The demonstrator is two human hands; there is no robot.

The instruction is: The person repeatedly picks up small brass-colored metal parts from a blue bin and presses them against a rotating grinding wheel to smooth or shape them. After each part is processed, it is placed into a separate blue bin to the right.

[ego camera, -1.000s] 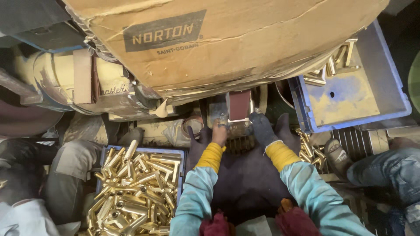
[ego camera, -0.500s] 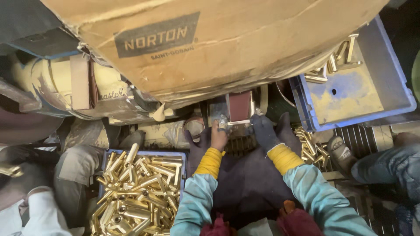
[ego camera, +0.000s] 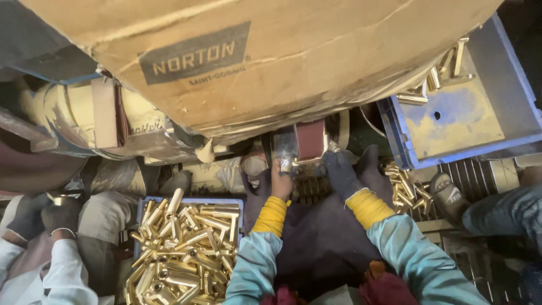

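Together, the left hand [ego camera: 280,179] and gloved right hand [ego camera: 340,172] are pinching a brass piece [ego camera: 286,164] against the sanding belt [ego camera: 310,140]; brass-filled crate [ego camera: 186,248] at eight o'clock.

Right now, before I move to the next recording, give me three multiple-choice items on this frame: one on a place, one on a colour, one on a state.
1. Where is the blue plastic crate heaped with brass tubes?
A. left of the person's left arm
B. on the cardboard box
C. right of the right arm

2. What colour are the knitted cuffs at both wrists?
A. red
B. yellow
C. white

3. What is the left hand doing?
A. resting flat in the crate
B. pressing a small metal piece at the reddish-brown sanding belt
C. hanging free

Answers: 1 A, the crate sits beside the left sleeve; 2 B, yellow bands show above the teal sleeves; 3 B, fingers pinch the piece beside the belt.
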